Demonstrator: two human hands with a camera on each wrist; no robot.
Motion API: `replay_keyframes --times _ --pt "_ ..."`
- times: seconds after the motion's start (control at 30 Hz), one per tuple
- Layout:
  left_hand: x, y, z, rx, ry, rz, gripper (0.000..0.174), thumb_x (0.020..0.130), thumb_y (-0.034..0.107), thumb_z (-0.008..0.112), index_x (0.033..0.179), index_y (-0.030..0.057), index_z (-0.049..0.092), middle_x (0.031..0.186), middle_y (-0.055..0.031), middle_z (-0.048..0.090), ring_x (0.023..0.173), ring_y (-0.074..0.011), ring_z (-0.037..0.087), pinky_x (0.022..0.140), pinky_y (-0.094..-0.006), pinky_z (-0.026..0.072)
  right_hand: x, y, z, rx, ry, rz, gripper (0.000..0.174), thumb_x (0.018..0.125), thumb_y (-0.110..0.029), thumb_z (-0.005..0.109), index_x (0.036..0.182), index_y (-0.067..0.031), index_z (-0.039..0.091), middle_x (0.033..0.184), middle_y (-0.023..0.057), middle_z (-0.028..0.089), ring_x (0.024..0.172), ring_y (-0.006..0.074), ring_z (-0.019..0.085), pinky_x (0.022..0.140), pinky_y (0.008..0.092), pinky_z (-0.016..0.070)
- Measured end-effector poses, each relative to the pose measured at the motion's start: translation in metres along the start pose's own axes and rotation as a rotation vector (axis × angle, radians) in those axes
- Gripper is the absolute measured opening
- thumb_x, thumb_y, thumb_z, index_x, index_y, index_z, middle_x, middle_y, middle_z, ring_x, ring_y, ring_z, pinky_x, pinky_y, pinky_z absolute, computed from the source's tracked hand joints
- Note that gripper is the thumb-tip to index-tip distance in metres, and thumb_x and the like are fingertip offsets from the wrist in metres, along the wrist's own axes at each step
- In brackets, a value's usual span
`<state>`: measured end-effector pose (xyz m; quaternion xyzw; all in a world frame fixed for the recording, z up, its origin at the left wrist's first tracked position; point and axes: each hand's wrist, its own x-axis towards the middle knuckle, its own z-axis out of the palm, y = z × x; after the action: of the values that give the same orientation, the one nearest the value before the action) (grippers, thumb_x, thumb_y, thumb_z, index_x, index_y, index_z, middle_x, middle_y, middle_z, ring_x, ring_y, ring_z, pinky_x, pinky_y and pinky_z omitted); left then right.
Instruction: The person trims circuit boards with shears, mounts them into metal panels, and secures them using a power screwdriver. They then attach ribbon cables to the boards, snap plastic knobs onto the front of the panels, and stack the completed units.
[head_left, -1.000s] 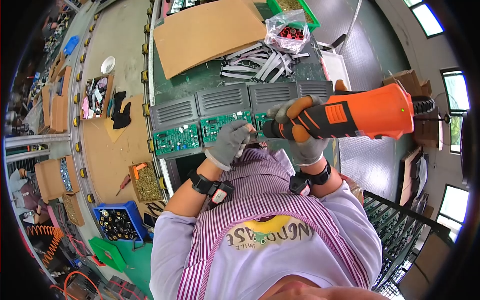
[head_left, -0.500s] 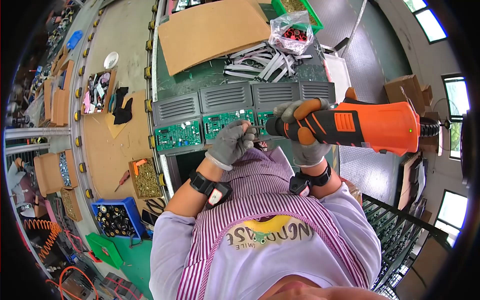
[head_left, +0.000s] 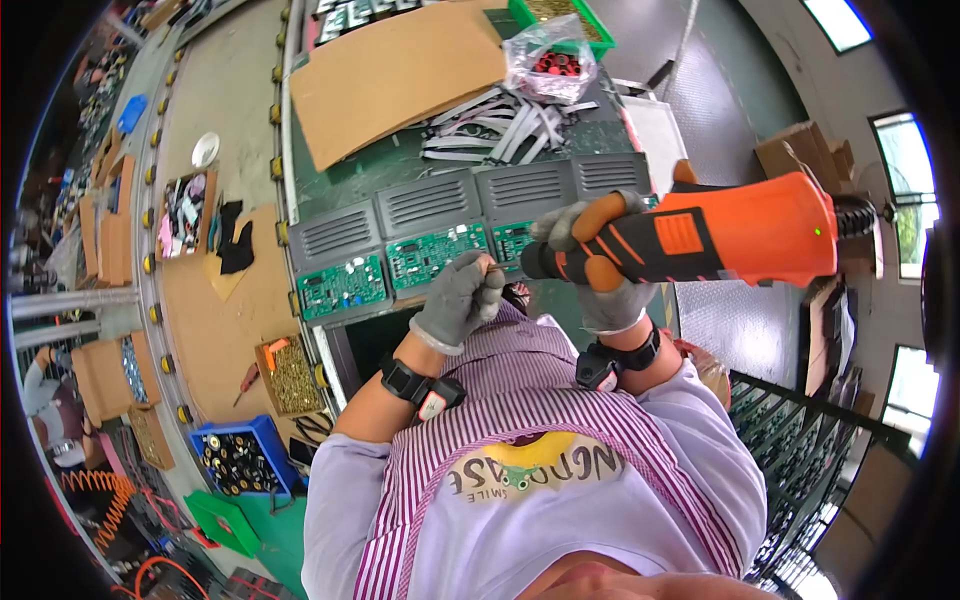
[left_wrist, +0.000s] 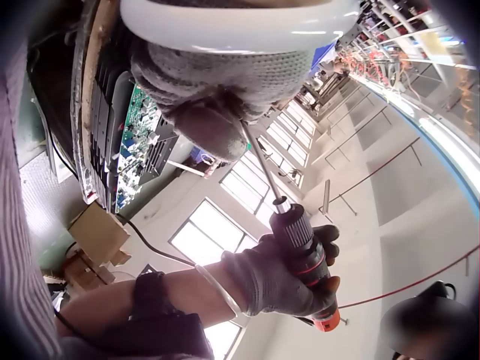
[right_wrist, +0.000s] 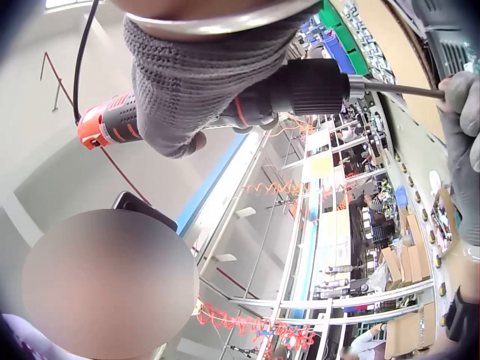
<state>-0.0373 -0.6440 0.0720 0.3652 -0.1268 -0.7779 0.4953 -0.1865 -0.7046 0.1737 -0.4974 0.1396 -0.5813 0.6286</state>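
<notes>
My right hand point(head_left: 612, 303), in a grey glove with orange fingertips, grips an orange and black electric screwdriver point(head_left: 775, 230), held level above the table's near edge. The long thin bit point(right_wrist: 405, 90) points out of its black nose toward my left hand point(head_left: 460, 302). That hand, also gloved, has curled fingers that pinch around the bit's tip; the tip itself is hidden between them. Behind both hands lie green circuit boards point(head_left: 341, 287) in a row, each set in a grey housing with a slotted panel point(head_left: 428, 200).
Beyond the housings lie grey-white ribbon cables point(head_left: 495, 130), a cardboard sheet point(head_left: 395, 80) and a plastic bag point(head_left: 550, 60) with red parts. To the left, a roller line carries a box of brass-coloured screws point(head_left: 290, 375) and a blue bin point(head_left: 280, 440). The screwdriver's cord point(head_left: 855, 221) trails right.
The head view has shifted, so the table sits further left. The bit showed between hand and screwdriver half a second ago; now the screwdriver's nose is closer to the left hand.
</notes>
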Motion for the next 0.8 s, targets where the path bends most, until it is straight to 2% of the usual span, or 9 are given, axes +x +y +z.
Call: replay_keyframes --times 0.1,0.17,0.2,0.27,0.3,0.37,0.47,0.63,0.8 --pt "0.004 0.008 -0.001 0.228 0.050 -0.044 0.019 0.091 0.023 0.044 0.092 0.0037 0.047 0.063 -0.0009 0.043 0.046 -0.0078 0.037 0.039 -0.0198 0.0323 -0.002 0.000 -0.003 -0.101 0.040 0.025 0.018 0.068 0.009 0.057 0.083 -0.0006 0.052 0.083 0.0099 0.059 0.078 0.0183 0.059 0.069 0.0290 0.0492" --pt "0.003 0.017 -0.012 0.403 0.148 -0.041 0.018 0.090 0.018 0.042 0.098 0.0025 0.047 0.070 -0.0026 0.047 0.050 -0.0093 0.042 0.041 -0.0207 0.0369 -0.007 0.008 -0.017 -0.309 -0.013 -0.006 0.018 0.072 0.000 0.061 0.087 -0.0024 0.051 0.081 0.0102 0.058 0.080 0.0215 0.059 0.076 0.0383 0.0479" --pt "0.004 0.019 -0.018 0.360 0.152 0.014 0.017 0.090 0.016 0.042 0.099 0.0021 0.047 0.073 -0.0034 0.048 0.053 -0.0099 0.044 0.043 -0.0214 0.0391 -0.007 0.013 -0.019 -0.401 -0.048 -0.019 0.020 0.075 -0.004 0.063 0.089 -0.0032 0.050 0.080 0.0103 0.058 0.080 0.0231 0.059 0.080 0.0429 0.0473" --pt "0.003 0.022 -0.035 0.282 0.171 0.123 0.017 0.089 0.013 0.042 0.100 0.0013 0.047 0.079 -0.0051 0.052 0.059 -0.0111 0.049 0.047 -0.0227 0.0435 -0.007 0.022 -0.016 -0.402 -0.025 0.002 0.020 0.069 0.004 0.061 0.085 -0.0022 0.051 0.079 0.0092 0.059 0.079 0.0207 0.059 0.077 0.0381 0.0478" --pt "0.003 0.029 -0.041 0.293 0.217 0.075 0.016 0.087 0.010 0.042 0.100 0.0012 0.046 0.086 -0.0077 0.054 0.067 -0.0128 0.053 0.053 -0.0248 0.0476 -0.008 0.029 -0.015 -0.417 0.014 0.013 0.019 0.066 0.006 0.060 0.082 -0.0021 0.052 0.077 0.0082 0.059 0.076 0.0194 0.060 0.072 0.0346 0.0484" --pt "0.003 0.037 -0.045 0.211 0.186 0.123 0.016 0.087 0.009 0.042 0.100 0.0015 0.046 0.086 -0.0086 0.054 0.067 -0.0129 0.053 0.053 -0.0251 0.0478 -0.010 0.039 -0.012 -0.458 0.091 0.032 0.019 0.060 0.009 0.058 0.075 -0.0018 0.054 0.071 0.0062 0.059 0.070 0.0169 0.061 0.063 0.0278 0.0495" --pt "0.009 0.043 -0.043 0.174 0.219 0.145 0.014 0.088 0.011 0.043 0.097 0.0021 0.047 0.080 -0.0076 0.055 0.061 -0.0127 0.052 0.049 -0.0244 0.0455 -0.007 0.035 -0.006 -0.548 0.063 0.096 0.017 0.061 0.007 0.059 0.074 -0.0018 0.055 0.072 0.0065 0.060 0.068 0.0162 0.060 0.062 0.0271 0.0489" --pt "0.014 0.042 -0.045 0.216 0.321 0.083 0.013 0.088 0.016 0.048 0.090 0.0035 0.049 0.069 -0.0033 0.053 0.051 -0.0099 0.047 0.041 -0.0217 0.0384 -0.006 0.048 -0.006 -0.661 0.005 0.011 0.013 0.061 0.005 0.060 0.071 -0.0030 0.056 0.071 0.0055 0.060 0.066 0.0153 0.059 0.062 0.0264 0.0483" --pt "0.018 0.039 -0.055 0.139 0.241 0.096 0.012 0.085 0.014 0.055 0.087 0.0022 0.054 0.069 -0.0011 0.052 0.053 -0.0076 0.046 0.043 -0.0202 0.0382 -0.002 0.048 -0.005 -0.827 -0.091 -0.068 0.013 0.060 0.004 0.061 0.070 -0.0039 0.056 0.070 0.0047 0.060 0.064 0.0158 0.059 0.060 0.0262 0.0477"
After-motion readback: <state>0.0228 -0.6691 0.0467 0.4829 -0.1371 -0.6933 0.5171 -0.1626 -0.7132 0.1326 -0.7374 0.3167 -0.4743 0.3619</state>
